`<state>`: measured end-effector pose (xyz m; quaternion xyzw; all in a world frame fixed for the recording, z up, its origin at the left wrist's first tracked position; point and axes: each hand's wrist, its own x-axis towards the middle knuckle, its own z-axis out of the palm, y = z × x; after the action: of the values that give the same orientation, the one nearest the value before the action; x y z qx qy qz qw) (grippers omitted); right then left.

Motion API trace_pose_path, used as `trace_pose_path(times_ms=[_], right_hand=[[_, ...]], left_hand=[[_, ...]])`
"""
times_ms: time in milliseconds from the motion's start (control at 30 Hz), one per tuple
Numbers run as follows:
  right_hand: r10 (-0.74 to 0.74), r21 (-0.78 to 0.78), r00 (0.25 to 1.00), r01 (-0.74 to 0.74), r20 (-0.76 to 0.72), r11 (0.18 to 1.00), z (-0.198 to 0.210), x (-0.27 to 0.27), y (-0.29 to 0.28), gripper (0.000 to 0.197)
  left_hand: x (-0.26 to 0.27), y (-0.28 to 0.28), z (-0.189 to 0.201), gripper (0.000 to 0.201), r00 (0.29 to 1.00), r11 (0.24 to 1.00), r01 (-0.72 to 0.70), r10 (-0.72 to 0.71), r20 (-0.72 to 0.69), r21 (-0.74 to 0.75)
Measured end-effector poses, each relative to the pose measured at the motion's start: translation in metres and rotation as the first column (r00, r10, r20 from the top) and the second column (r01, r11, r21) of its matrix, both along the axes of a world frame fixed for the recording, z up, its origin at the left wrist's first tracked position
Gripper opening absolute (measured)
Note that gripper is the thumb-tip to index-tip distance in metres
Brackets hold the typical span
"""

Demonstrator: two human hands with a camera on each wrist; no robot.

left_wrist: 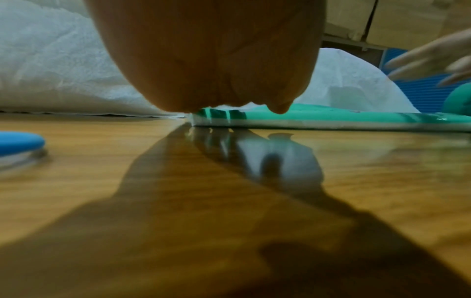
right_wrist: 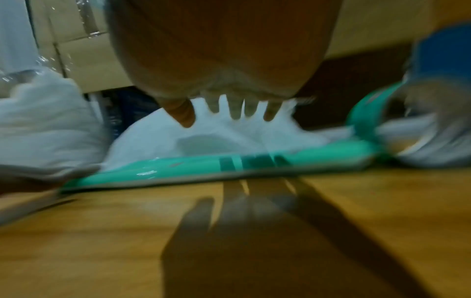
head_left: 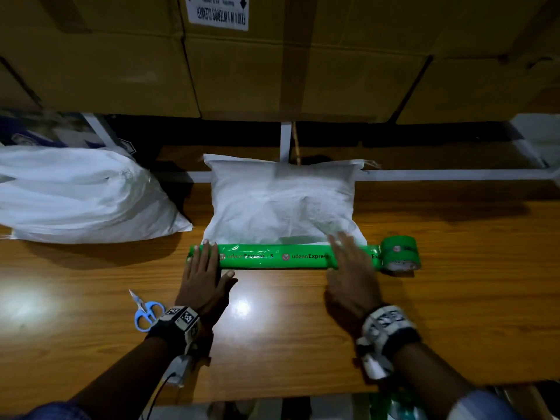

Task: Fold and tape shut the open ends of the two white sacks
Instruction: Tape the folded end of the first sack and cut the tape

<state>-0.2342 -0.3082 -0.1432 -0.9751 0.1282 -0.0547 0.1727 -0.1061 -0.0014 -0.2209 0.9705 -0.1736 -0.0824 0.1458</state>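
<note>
A white sack (head_left: 281, 201) lies in the middle of the wooden table (head_left: 454, 298), its near end folded and covered by a strip of green tape (head_left: 272, 258). The strip still runs into the green tape roll (head_left: 400, 254) at the sack's right corner. My left hand (head_left: 201, 268) lies flat with straight fingers pressing the tape's left end (left_wrist: 219, 116). My right hand (head_left: 348, 265), blurred and with straight spread fingers (right_wrist: 237, 113), is over the tape's right part. A second white sack (head_left: 85, 195) lies at the left, apart from both hands.
Blue-handled scissors (head_left: 147, 310) lie on the table just left of my left wrist. Large cardboard boxes (head_left: 272, 56) stand stacked behind the table. A white metal frame (head_left: 424, 174) runs along the table's far edge.
</note>
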Motion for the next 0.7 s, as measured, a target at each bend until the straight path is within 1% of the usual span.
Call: trace_pose_path(times_ms=[33,100,200,267,367,467,567,633,700], right_hand=[[0.053,0.045,0.998,-0.051,-0.041,0.998,-0.010,0.007,0.020,0.066],[0.110,0.067,0.984,-0.102,-0.140,0.993,-0.035,0.021,0.040,0.063],[0.033,0.073,0.967,-0.015,-0.251,0.997,-0.061,0.031,0.027,0.065],[-0.029,0.061,0.958,0.048,-0.286,0.997,-0.067,0.027,0.009,0.064],[-0.069,0.045,0.954,0.086,-0.292,0.995,-0.065,0.017,-0.009,0.061],[-0.072,0.094,0.960,0.101,-0.272,0.990,-0.062,0.014,-0.017,0.059],[-0.080,0.161,0.966,0.122,-0.244,0.979,-0.060,0.010,-0.026,0.057],[-0.062,0.201,0.969,0.112,-0.239,0.973,-0.056,0.006,-0.029,0.056],[-0.069,0.229,0.984,0.106,-0.166,0.968,-0.050,0.005,-0.031,0.051]], left_hand=[[0.002,0.002,-0.002,0.087,0.999,1.000,-0.004,0.005,-0.032,0.009],[0.009,0.007,-0.010,0.090,0.997,1.000,0.019,-0.018,-0.074,0.009],[0.021,0.013,-0.017,0.094,0.996,0.998,0.047,-0.051,-0.077,-0.046],[0.024,0.013,-0.015,0.084,0.996,0.993,-0.020,0.009,-0.094,-0.118],[0.024,0.009,-0.009,0.073,0.991,0.961,-0.113,0.090,-0.099,-0.252],[0.025,0.003,-0.003,0.065,0.992,0.924,-0.125,0.110,-0.064,-0.361],[0.032,-0.005,0.007,0.045,0.966,0.865,-0.258,0.245,-0.088,-0.430],[0.036,-0.009,0.009,0.045,0.936,0.823,-0.346,0.335,-0.109,-0.450],[0.042,-0.009,0.006,0.048,0.919,0.789,-0.387,0.369,-0.137,-0.477]])
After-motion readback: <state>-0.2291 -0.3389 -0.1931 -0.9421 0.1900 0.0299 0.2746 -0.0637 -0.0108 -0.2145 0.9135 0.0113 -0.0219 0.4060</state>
